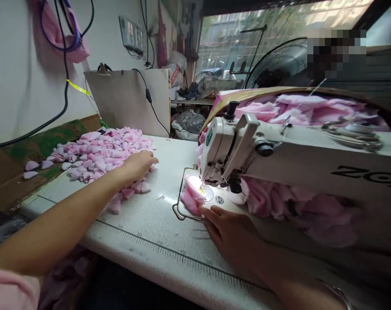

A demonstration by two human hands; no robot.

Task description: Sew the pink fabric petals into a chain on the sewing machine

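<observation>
Whitish worktop (156, 219), one, ruler-marked along its near edge. Sewing machine (298, 150), one, pale, at right, before a window (221, 38). Left arm (69, 215), ours, bare below a pink sleeve (11, 286), stretched across the worktop. Heap of pink pieces (101, 150), one, small, petal-like, loosely spread. Left hand (139, 163), ours, palm down at the heap's right edge (whether its curled fingers hold anything, we cannot tell). Right hand (229, 228), ours, low, fingertips touching fabric; pinch unclear to us. Pink fabric piece (191, 199), one, soft, folded, lamp-lit at the machine's needle.
</observation>
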